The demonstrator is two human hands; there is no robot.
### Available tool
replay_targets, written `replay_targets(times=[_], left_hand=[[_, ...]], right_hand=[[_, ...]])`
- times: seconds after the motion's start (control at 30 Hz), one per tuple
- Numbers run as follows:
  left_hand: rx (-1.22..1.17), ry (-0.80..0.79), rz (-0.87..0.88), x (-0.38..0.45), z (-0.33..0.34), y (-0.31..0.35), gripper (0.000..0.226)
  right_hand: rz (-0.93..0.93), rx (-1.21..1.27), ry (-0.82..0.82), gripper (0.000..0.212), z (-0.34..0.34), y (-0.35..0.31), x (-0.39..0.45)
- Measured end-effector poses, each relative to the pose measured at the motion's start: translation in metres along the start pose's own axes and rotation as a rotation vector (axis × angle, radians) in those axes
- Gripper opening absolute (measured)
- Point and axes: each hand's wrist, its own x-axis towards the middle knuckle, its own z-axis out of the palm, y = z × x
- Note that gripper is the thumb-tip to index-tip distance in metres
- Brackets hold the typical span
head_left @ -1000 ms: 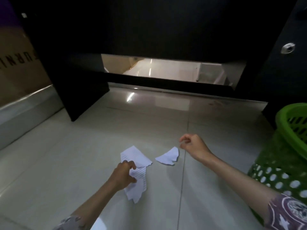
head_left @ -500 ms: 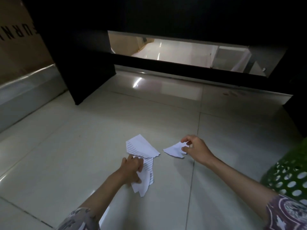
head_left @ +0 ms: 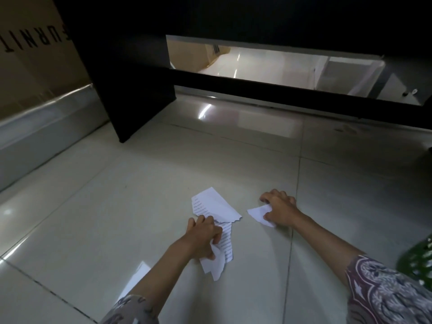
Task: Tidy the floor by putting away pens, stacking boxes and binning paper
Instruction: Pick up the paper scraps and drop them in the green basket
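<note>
Head view, tiled floor (head_left: 117, 218) under a dark desk (head_left: 131, 97). Torn pieces of lined paper are shown being gathered for binning.

Left hand (head_left: 203, 237): the fingers are curled round a bunch of torn lined sheets (head_left: 225, 246), which is gripped near its middle, so that crumpled ends hang out below the palm. The largest lined piece (head_left: 215, 205) is fanned forward of the knuckles and appears to lie flat on the tile; whether it is held with the bunch or merely overlapped by it cannot be told.

Right hand (head_left: 279, 210): a small white scrap (head_left: 260, 213) is pinched between thumb and curled fingers, low against the floor. The scrap is thin and lies flat on a glossy surface, which is probably why it is taken at its edge by the fingertips rather than scooped.

The two paper groups are near each other but apart, each hand being given its own pieces, presumably so that all can be lifted in one movement.

A green perforated basket (head_left: 418, 260), blurred at the right edge of the view just beside the right forearm, is the likely receptacle. A cardboard box (head_left: 30, 54) with printed lettering stands at the upper left behind a grey skirting (head_left: 42, 127). No pens are visible. The paper step is judged to be under way; nothing has yet been binned.
</note>
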Motion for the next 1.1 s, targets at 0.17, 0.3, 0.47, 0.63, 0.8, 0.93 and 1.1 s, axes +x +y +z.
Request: replay_targets(times=[0.17, 0.3, 0.47, 0.63, 0.8, 0.93, 1.1], left_hand=[[-0.058, 0.016, 0.011, -0.001, 0.002, -0.001, 0.037], [-0.143, 0.004, 0.003, -0.003, 0.004, -0.002, 0.038], [-0.208, -0.009, 0.007, -0.007, 0.004, 0.000, 0.030], [-0.356, 0.023, -0.037, -0.020, 0.001, -0.012, 0.022], [-0.870, 0.202, -0.095, -0.039, -0.017, -0.042, 0.025], [-1.026, 0.357, -0.228, -0.050, -0.020, -0.061, 0.016], [-1.059, 0.373, -0.311, -0.058, -0.015, -0.072, 0.017]], right_hand=[[0.074, 0.056, -0.006, 0.023, -0.002, -0.003, 0.003], [0.067, -0.022, -0.010, 0.025, -0.004, -0.011, -0.001], [0.050, 0.377, -0.096, 0.016, -0.028, -0.023, -0.007], [0.092, 0.909, -0.187, 0.015, -0.037, -0.054, -0.010], [0.086, 0.864, -0.153, 0.026, -0.004, -0.093, 0.003], [0.037, 0.412, -0.027, 0.036, 0.021, -0.116, 0.012], [-0.001, 0.328, 0.069, 0.031, 0.038, -0.123, 0.015]])
